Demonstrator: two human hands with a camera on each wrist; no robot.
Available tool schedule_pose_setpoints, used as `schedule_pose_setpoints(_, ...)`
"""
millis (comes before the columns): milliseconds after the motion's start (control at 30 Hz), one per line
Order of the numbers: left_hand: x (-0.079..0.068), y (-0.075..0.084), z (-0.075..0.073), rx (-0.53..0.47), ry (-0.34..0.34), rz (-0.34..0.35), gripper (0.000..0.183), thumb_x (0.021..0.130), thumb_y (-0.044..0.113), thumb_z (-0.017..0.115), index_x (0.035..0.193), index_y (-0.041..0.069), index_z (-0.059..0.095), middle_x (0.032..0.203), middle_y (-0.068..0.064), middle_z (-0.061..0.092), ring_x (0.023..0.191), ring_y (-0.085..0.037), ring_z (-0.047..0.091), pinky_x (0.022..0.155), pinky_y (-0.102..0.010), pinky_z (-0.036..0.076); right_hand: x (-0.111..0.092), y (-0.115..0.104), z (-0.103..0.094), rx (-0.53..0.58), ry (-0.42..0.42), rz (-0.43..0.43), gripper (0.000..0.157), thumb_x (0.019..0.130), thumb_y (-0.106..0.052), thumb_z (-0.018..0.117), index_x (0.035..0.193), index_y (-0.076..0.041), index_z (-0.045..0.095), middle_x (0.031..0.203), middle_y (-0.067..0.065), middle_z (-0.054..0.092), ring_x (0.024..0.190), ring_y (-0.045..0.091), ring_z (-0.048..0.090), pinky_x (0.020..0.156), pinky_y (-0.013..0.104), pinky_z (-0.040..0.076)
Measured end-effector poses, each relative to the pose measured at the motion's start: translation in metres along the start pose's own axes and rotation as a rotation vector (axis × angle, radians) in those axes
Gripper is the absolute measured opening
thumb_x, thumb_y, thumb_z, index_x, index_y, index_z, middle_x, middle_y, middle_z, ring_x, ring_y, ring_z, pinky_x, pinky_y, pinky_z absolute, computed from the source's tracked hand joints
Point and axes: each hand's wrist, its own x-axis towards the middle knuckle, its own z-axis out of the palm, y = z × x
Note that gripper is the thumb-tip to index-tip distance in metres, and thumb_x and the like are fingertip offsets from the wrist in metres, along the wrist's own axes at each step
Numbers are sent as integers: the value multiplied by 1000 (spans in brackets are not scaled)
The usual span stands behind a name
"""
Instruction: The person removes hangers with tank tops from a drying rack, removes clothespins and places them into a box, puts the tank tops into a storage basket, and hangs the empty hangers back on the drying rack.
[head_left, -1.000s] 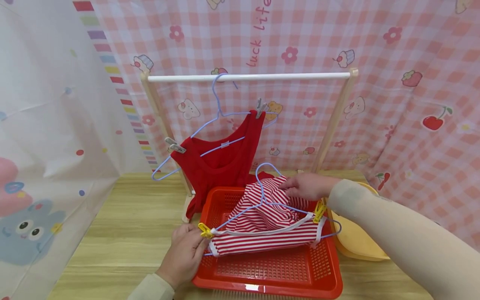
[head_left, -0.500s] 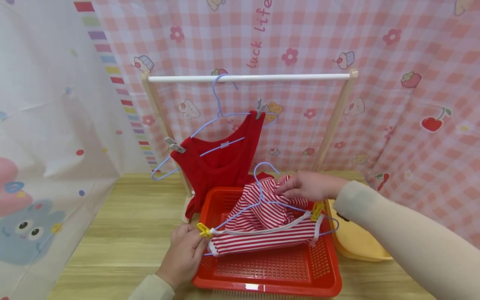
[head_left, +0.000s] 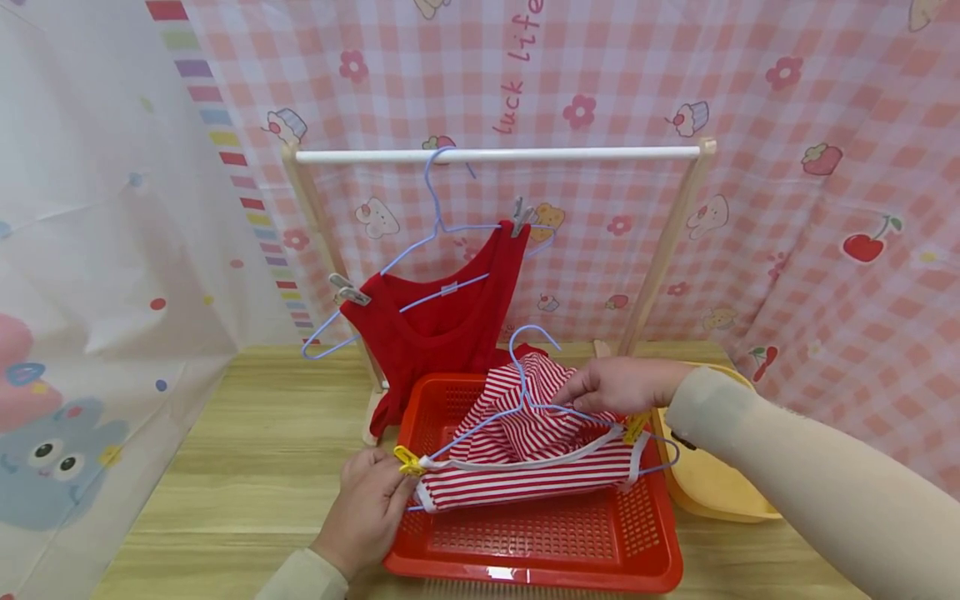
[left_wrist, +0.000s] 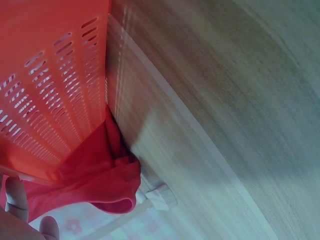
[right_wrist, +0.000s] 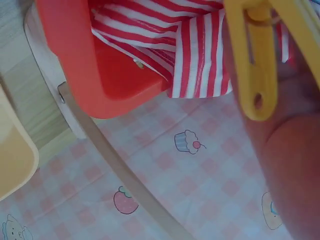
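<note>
Head view: left grip (head_left: 367, 496) pinches slender hanger (head_left: 524, 398); right grip (head_left: 622, 385), on striped cloth (head_left: 528, 437), unclear.

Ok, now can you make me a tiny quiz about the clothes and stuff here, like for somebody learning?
1. True or false: the red top hangs on a hanger hooked over the white bar.
2. What colour are the clips on the striped garment? A) grey B) yellow C) green
3. Which of the person's hands is nearer the yellow tub?

Key: 1 true; 2 B; 3 the right hand.
</note>
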Motion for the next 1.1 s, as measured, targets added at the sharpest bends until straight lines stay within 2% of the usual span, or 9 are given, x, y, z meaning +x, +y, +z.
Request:
schedule_pose_setpoints(100,0,-1,1,3,10,18,10,97,16,72,93,25,74,88,17,70,101,-8,47,97,-41,30,2,3,0,-7,93,23,31,107,-18,58,134,-20,73,129,-1,75,120,16,66,107,48,52)
schedule_pose_setpoints(200,1,-1,0,3,19,35,10,97,16,72,93,25,74,88,17,70,100,-8,47,97,-40,30,7,6,-1,-33,225,33,31,105,-19,63,134,-16,72,123,3,77,113,20,70,102,49,55)
schedule_pose_setpoints(300,1,-1,0,0,16,34,10,97,16,72,94,25,74,88,18,70,100,-8,47,96,-40,29,12,10,-2,-62,291,46,41,102,-23,70,141,-12,67,129,10,74,119,29,69,104,53,53)
schedule_pose_setpoints(400,1,-1,-1,-2,3,24,10,97,16,72,95,25,74,89,19,70,100,-7,46,96,-39,29,18,13,-2,-61,262,94,60,99,-34,73,153,-13,56,146,17,63,136,39,59,114,58,46)
schedule_pose_setpoints(500,1,-1,-2,-3,-9,16,10,97,16,72,95,26,74,90,19,70,100,-6,45,97,-38,28,23,17,-2,-59,203,147,70,99,-40,72,160,-18,45,156,16,55,146,42,47,119,62,38)
schedule_pose_setpoints(700,2,-1,-2,-2,-6,23,10,97,16,72,96,26,74,91,19,71,100,-6,45,96,-38,28,35,20,-1,-189,141,106,80,97,-30,75,165,-21,34,150,16,59,121,31,62,108,52,50)
schedule_pose_setpoints(767,2,-1,-2,-2,-7,22,10,97,16,72,96,26,74,91,19,71,100,-7,46,96,-38,29,39,20,0,-221,121,104,83,97,-27,74,167,-24,30,151,18,59,123,31,63,110,53,49)
schedule_pose_setpoints(933,2,-1,-1,3,0,35,11,97,16,72,95,26,74,90,19,70,100,-6,45,95,-37,28,48,25,2,-285,94,118,76,97,-27,73,163,-34,37,151,18,58,138,36,55,116,59,42)
schedule_pose_setpoints(1100,1,0,-2,5,1,38,10,97,16,72,95,26,75,90,19,70,99,-6,45,95,-37,28,54,28,1,-321,87,96,59,97,-22,74,152,-31,56,145,12,65,133,32,60,111,56,48)
